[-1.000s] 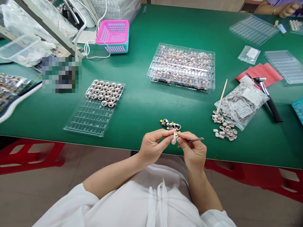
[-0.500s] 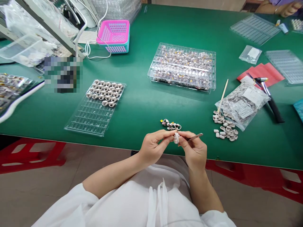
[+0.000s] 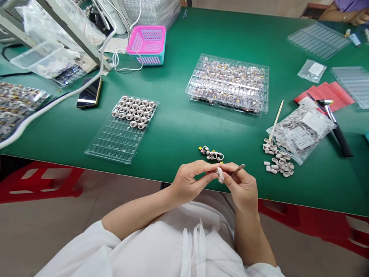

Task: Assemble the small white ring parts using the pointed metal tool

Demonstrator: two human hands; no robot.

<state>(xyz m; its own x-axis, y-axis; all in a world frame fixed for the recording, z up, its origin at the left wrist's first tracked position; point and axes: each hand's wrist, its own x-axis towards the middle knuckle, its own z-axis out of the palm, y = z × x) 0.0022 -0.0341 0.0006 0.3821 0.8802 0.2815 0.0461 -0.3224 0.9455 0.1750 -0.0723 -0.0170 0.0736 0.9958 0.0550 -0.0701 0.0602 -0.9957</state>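
Note:
Near the table's front edge, my left hand [image 3: 190, 181] pinches a small pale plastic piece [image 3: 220, 175] between thumb and forefinger. My right hand [image 3: 243, 187] grips the same piece from the other side. A slim metal tool [image 3: 238, 169] with a flat end also sticks out of my right hand; its other end is hidden. Just beyond my fingers lie several small ring-shaped electronic assemblies [image 3: 213, 155] with yellow tabs. To the right is a scatter of loose pale caps [image 3: 284, 166]. A clear slotted tray [image 3: 108, 144], partly filled with rounded beige shells [image 3: 135, 109], lies to the left.
Stacked clear trays [image 3: 227, 84] of assemblies stand mid-table. At right lie a bag of caps [image 3: 302, 130], a wooden stick [image 3: 276, 118], a black-handled hammer [image 3: 340, 138] and red sheets [image 3: 337, 96]. A pink basket [image 3: 147, 40], phone [image 3: 89, 92] and white cable [image 3: 60, 99] lie left.
The view has swung slightly left, so the table things appear farther right. Both hands still hold the pale piece, which has tilted a little between my fingers.

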